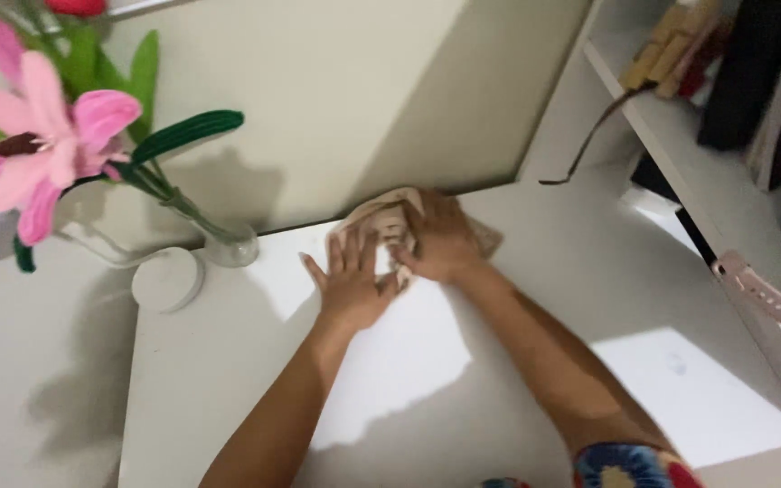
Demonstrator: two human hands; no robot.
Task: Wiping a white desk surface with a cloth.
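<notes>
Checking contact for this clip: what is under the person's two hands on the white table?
A crumpled beige cloth lies under both hands, on the white table near the wall. The left hand lies flat on it; the right hand presses beside. The cloth's middle is covered.

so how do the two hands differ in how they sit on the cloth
The left hand lies flat with fingers spread, while the right hand is cupped, fingers bent. The left hand rests mostly on the white table, only its fingertips reaching the beige cloth; the right hand sits over the cloth, covering much of it. The right hand is farther from the camera, nearer the wall. Both are bare and press down side by side.
</notes>
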